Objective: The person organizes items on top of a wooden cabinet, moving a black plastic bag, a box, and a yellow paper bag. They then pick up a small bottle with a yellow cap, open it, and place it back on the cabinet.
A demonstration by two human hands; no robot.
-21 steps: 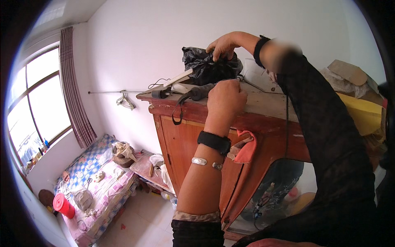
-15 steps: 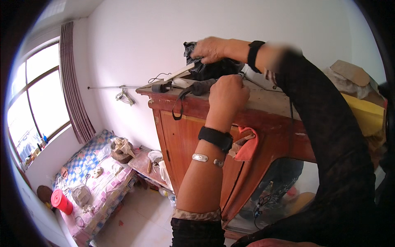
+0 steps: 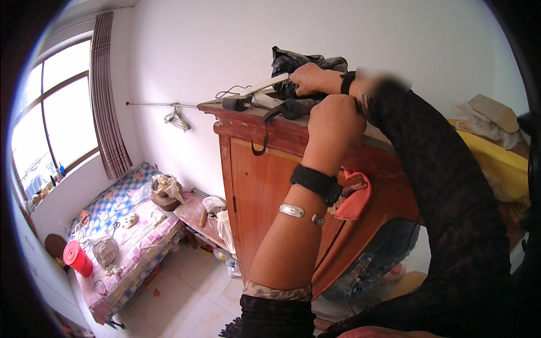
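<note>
On top of a reddish-brown wooden cabinet (image 3: 248, 123), my left hand (image 3: 337, 124) is closed in a fist, its back facing me. Its fingers are hidden, so what they hold cannot be made out. Just left of it lies a dark padded cylinder (image 3: 296, 108) with a black strap loop (image 3: 260, 142) hanging over the cabinet's edge. Farther back, my right hand (image 3: 309, 79) has its fingers curled downward in front of a crumpled black plastic bag (image 3: 321, 60). Near its fingertips is the end of a pale flat bar (image 3: 265, 84); a hold is not visible.
A red cloth item (image 3: 356, 197) sticks out at the cabinet front. Yellow material (image 3: 496, 163) and a brown cardboard piece (image 3: 493, 111) lie to the right. Left are a wall rail with hangers (image 3: 177, 120), a bed (image 3: 143, 228), a small table (image 3: 194, 214) and a window (image 3: 65, 118).
My right hand has moved down from the upper part of the black bag to its front. The bag stays in place, and my left hand remains by the dark cylinder. The whole view has shifted slightly.
</note>
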